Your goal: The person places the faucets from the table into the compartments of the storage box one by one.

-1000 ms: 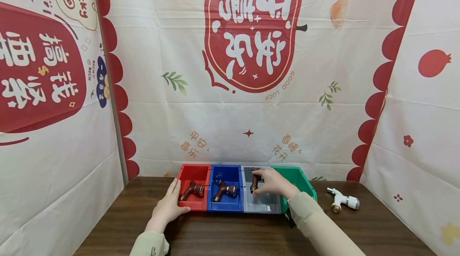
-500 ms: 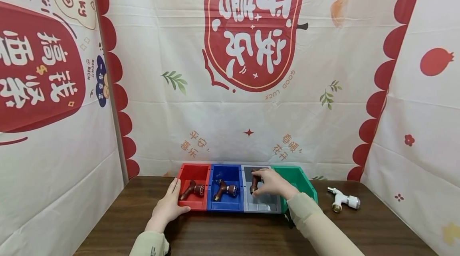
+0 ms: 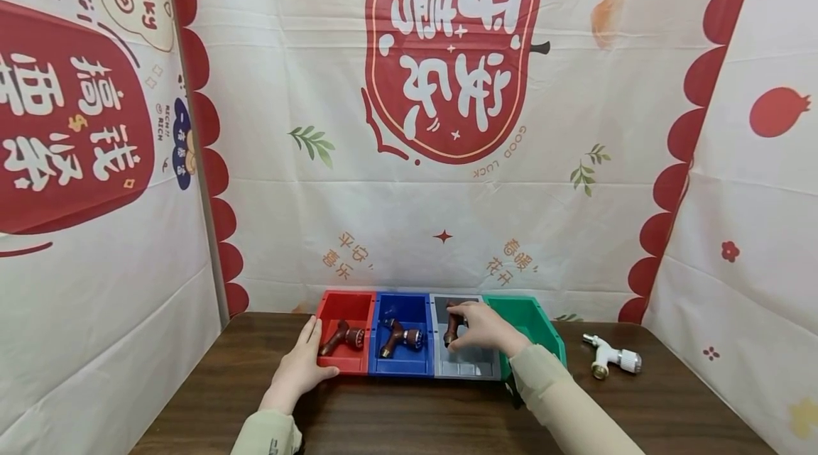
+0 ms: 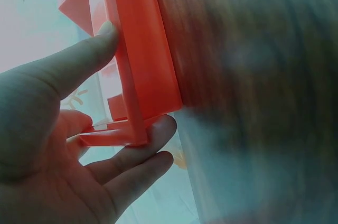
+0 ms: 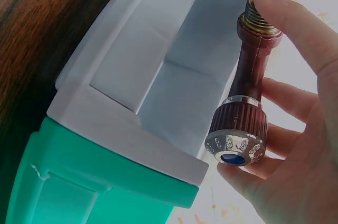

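Observation:
My right hand [image 3: 487,327] holds a dark brown faucet [image 5: 248,76] over the grey bin [image 3: 466,363]. In the right wrist view its thumb lies at the brass threaded end, while the other fingers pass behind the body and ribbed knob. At the row's left end, my left hand [image 3: 297,368] grips the corner of the red bin [image 4: 150,49], thumb on the front rim and fingers along the side. Another brown faucet [image 3: 343,338] lies in the red bin. A similar brown faucet [image 3: 400,338] lies in the blue bin [image 3: 402,304].
A green bin [image 3: 524,313] joins the row's right end, partly hidden by my right hand and sleeve. A white faucet [image 3: 611,357] lies on the brown wooden table [image 3: 409,416] further right. Printed cloth [image 3: 396,221] hangs behind the row and at both sides.
Both hands and the faucets stay almost still. The head view shifts very slightly.

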The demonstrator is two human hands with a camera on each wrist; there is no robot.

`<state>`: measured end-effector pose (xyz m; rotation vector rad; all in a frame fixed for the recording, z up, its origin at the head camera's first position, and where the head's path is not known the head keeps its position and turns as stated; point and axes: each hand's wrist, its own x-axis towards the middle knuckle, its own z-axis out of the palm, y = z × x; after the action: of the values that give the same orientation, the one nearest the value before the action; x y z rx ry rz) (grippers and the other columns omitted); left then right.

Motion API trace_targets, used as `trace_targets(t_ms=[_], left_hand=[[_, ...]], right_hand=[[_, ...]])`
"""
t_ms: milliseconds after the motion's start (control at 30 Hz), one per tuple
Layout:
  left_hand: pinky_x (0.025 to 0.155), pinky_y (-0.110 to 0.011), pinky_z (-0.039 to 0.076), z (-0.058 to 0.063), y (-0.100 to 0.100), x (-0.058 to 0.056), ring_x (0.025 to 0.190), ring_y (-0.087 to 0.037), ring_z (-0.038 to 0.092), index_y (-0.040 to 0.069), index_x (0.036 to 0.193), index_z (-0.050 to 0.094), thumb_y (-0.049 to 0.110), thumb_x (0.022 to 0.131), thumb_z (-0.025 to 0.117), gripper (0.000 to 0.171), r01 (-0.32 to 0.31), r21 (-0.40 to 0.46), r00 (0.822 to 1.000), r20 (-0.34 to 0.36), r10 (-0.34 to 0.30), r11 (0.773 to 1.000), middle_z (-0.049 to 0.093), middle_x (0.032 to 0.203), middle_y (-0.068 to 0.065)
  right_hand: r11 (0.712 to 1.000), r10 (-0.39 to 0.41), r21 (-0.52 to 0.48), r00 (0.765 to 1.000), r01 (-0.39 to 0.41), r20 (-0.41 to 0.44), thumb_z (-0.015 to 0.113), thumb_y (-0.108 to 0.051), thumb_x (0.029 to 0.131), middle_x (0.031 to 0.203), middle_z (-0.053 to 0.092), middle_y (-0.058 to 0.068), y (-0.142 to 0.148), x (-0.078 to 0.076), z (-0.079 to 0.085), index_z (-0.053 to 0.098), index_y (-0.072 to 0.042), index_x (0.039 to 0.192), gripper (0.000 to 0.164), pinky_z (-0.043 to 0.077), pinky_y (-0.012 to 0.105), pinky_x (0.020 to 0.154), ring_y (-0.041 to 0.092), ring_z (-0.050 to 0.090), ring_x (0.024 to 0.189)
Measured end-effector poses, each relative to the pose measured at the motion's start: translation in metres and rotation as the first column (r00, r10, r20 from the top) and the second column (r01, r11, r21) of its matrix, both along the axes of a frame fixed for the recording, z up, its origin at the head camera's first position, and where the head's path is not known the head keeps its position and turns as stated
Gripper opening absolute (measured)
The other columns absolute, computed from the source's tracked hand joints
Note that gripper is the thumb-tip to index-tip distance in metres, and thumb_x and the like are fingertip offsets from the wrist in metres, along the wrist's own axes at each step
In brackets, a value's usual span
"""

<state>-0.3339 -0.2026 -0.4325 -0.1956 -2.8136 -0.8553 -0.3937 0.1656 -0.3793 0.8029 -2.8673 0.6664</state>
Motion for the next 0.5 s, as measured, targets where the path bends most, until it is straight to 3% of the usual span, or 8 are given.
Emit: trace_targets(t_ms=[500], left_hand=[[0.090, -0.064, 0.044, -0.0008, 0.0017, 0.0014, 0.121, -0.047, 0.048, -0.003, 0.150, 0.026, 0.027, 0.074, 0.084, 0.101, -0.011, 0.005, 1.000, 0.013, 0.011, 1.000, 0.018, 0.158, -0.019]], right_hand=[[1.000, 0.013, 0.017, 1.000, -0.013, -0.001, 0.089, -0.029, 0.068, 0.116, 0.064, 0.009, 0.0032, -0.0001, -0.0001, 0.058, 0.002, 0.132, 0.078, 0.048, 0.040, 0.078, 0.020, 0.055, 0.091]])
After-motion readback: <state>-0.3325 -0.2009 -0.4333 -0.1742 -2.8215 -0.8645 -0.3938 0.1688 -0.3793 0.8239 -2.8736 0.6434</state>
